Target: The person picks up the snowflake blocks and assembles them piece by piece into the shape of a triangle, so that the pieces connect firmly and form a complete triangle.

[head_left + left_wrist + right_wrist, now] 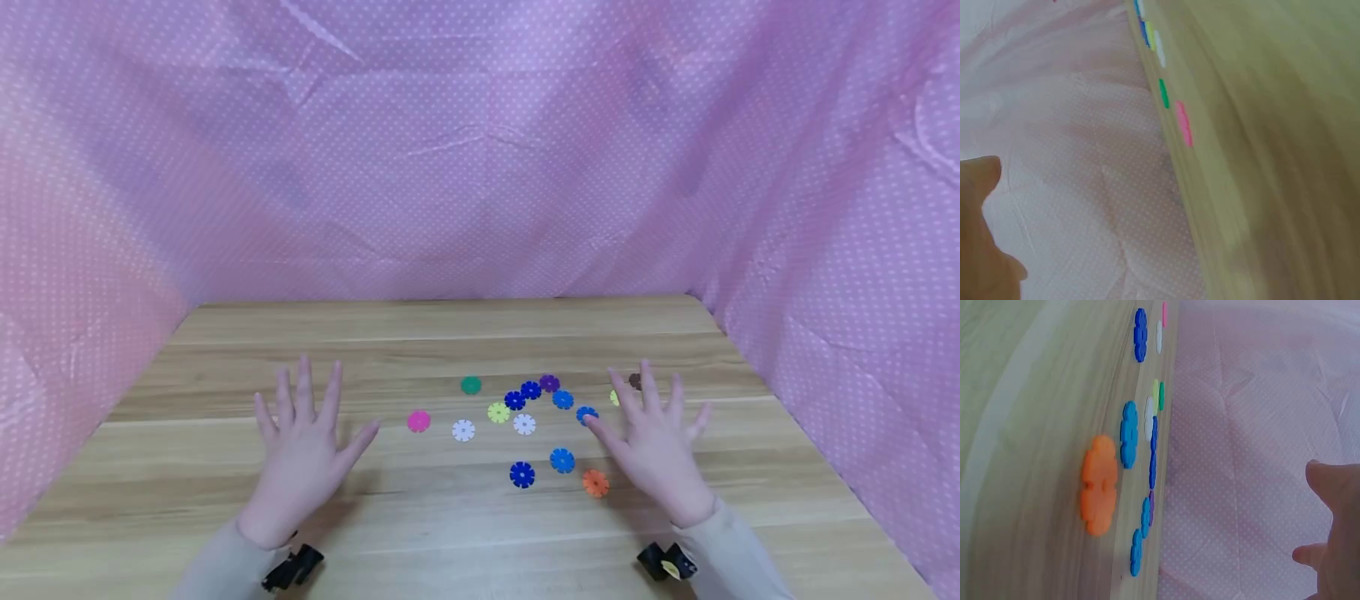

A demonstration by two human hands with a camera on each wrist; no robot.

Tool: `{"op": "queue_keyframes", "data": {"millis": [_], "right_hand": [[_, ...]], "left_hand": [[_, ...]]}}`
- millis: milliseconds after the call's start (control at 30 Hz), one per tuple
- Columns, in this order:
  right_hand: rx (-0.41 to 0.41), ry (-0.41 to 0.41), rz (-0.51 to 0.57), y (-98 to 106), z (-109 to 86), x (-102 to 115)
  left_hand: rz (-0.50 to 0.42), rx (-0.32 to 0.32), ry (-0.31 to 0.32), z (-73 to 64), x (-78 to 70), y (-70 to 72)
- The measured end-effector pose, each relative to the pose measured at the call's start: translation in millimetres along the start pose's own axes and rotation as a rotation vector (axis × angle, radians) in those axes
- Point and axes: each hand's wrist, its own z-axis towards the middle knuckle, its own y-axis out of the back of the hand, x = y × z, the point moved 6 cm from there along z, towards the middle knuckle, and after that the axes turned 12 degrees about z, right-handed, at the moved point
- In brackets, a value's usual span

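Several flat, notched plastic discs lie on the wooden table. My left hand (302, 454), fingers spread, holds nothing; the pink disc (418, 421) is nearest to it. My right hand (660, 450) is also spread and holds nothing. In the head view its thumb overlaps the edge of a blue disc (585, 414), and its fingers partly hide a yellow disc (615, 398) and a brown disc (635, 381). An orange disc (1099, 485) looms large in the right wrist view. Between the hands lie a green disc (471, 385), white, purple and more blue discs.
The wooden table (450, 533) has a back edge against a pink dotted cloth (480, 183), which also rises on the left and right sides. A black strap piece (294, 568) sits at the left wrist, another black piece (666, 562) at the right.
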Motion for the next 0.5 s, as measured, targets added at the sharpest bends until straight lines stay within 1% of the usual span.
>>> {"op": "queue_keyframes", "data": {"millis": [67, 167, 200, 267, 333, 367, 433, 500], "right_hand": [[-0.001, 0.016, -0.001, -1, 1.6, 4], [-0.010, 0.046, 0.007, -5, 3.6, 12], [-0.016, 0.062, 0.029, -7, 4.5, 15], [-0.021, 0.095, 0.097, -12, 5.9, 21], [-0.005, 0.122, 0.179, -19, 7.7, 27], [0.009, 0.136, 0.217, -23, 8.3, 30], [0.059, 0.160, 0.274, -32, 8.8, 36], [0.133, 0.179, 0.277, -42, 7.9, 43]], "left_hand": [[-0.046, -0.017, -0.008, 3.4, -3.5, 0.8], [-0.114, -0.058, -0.028, 9.4, -10.5, 2.2], [-0.135, -0.068, -0.033, 11.4, -12.6, 2.0], [-0.172, -0.068, -0.040, 14.9, -16.0, -0.6], [-0.229, -0.027, -0.038, 18.4, -18.4, -6.9], [-0.259, 0.005, -0.035, 20.0, -19.4, -11.1], [-0.336, 0.089, -0.028, 23.1, -20.7, -21.6], [-0.433, 0.197, -0.001, 25.0, -20.9, -34.1]]}}
